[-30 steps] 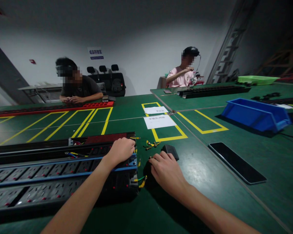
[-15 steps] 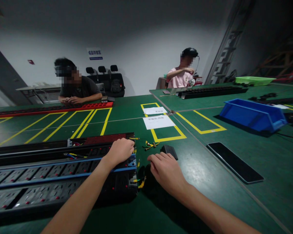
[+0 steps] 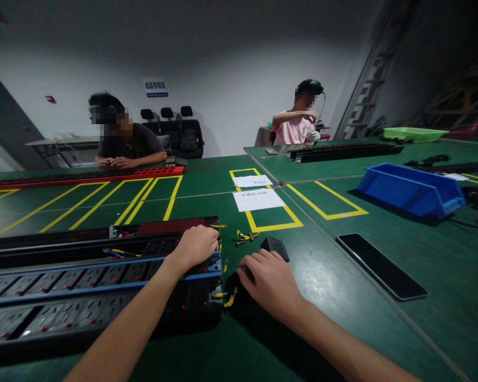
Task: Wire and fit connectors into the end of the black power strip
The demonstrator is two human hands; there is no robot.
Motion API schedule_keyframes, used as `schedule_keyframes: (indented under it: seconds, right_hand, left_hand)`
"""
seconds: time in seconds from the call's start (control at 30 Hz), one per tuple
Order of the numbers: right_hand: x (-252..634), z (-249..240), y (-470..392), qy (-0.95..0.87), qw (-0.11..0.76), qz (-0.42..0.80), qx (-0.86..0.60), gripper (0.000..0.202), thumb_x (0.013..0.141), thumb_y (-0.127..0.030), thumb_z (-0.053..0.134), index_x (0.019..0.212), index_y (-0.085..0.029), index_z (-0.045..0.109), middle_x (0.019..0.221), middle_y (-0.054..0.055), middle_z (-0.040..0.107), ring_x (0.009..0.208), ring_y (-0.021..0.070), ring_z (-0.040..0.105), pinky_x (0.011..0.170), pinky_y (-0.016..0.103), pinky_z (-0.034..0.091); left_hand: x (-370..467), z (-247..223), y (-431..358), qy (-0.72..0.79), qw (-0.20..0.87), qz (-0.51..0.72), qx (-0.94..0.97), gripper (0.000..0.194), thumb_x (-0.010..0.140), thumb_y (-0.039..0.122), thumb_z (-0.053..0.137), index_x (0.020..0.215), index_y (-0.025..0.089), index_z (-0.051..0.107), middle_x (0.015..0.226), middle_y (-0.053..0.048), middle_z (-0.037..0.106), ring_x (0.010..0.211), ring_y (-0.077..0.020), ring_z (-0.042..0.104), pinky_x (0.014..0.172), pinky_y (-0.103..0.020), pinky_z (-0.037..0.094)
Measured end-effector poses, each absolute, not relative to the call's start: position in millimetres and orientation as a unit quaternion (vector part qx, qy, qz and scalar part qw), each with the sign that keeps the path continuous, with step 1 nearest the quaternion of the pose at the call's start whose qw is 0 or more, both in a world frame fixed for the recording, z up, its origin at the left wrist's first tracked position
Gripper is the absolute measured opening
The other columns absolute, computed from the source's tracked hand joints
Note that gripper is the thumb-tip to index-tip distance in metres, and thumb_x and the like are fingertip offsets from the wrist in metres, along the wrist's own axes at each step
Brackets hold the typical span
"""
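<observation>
Several long black power strips [image 3: 91, 277], with rows of sockets and small red parts, lie side by side at the left. My left hand [image 3: 196, 245] rests over the right end of one, its fingers curled down around the edge; the fingertips are hidden. Short yellow-green wires [image 3: 231, 298] with metal lugs stick out of the strip ends. Just right of these ends is my right hand [image 3: 270, 278], fingers bent and thumb below them; whatever they hold, if anything, is hidden. A small black block [image 3: 276, 247] sits right behind its knuckles.
Loose yellow-green wires and screws [image 3: 245, 237] lie beyond my hands. A phone [image 3: 382, 266] and a blue bin [image 3: 412, 191] are to the right. Paper labels [image 3: 258, 200] lie inside yellow tape outlines. Two people [image 3: 131, 143] work across the green table.
The thumb of my right hand has moved slightly left, away from the index finger. My left hand stays in place on the strip end.
</observation>
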State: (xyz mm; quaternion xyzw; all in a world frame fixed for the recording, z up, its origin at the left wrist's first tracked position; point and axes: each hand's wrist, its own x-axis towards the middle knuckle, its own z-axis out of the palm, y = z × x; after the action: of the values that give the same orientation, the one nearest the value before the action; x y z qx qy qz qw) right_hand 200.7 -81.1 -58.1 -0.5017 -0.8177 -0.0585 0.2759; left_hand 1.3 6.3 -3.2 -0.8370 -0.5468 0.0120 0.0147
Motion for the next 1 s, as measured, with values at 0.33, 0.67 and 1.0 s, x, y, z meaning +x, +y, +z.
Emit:
schedule_keyframes:
  seconds: [0.33, 0.67, 1.0]
  right_hand:
    - [202, -56, -82, -0.815, 0.266, 0.092, -0.506, 0.013, 0.084, -0.01, 0.057, 0.082, -0.02, 0.065, 0.075, 0.002, 0.066, 0.072, 0.0177, 0.058, 0.063, 0.03, 0.032]
    - [196, -52, -72, -0.32, 0.401, 0.759, -0.4, 0.012, 0.072, -0.024, 0.068, 0.079, -0.018, 0.06, 0.057, -0.007, 0.046, 0.048, 0.0062, 0.036, 0.049, 0.022, 0.022]
    - [199, -48, -71, -0.227, 0.4, 0.809, -0.366, 0.037, 0.071, -0.024, 0.076, 0.105, -0.015, 0.066, 0.066, -0.004, 0.062, 0.049, 0.0058, 0.046, 0.049, 0.02, 0.033]
  left_hand:
    - [2, -1, 5, -0.545, 0.007, 0.009, -0.838, 0.025, 0.09, 0.023, 0.045, 0.073, 0.019, 0.064, 0.078, -0.011, 0.071, 0.081, -0.0304, 0.071, 0.07, -0.037, 0.049]
    - [1, -3, 5, -0.543, 0.015, 0.018, -0.84, 0.026, 0.09, 0.024, 0.045, 0.077, 0.02, 0.066, 0.081, -0.01, 0.072, 0.081, -0.0284, 0.071, 0.073, -0.037, 0.051]
    - [2, -2, 5, -0.544, 0.007, 0.014, -0.839, 0.026, 0.09, 0.023, 0.045, 0.076, 0.02, 0.065, 0.08, -0.01, 0.071, 0.08, -0.028, 0.07, 0.073, -0.037, 0.05]
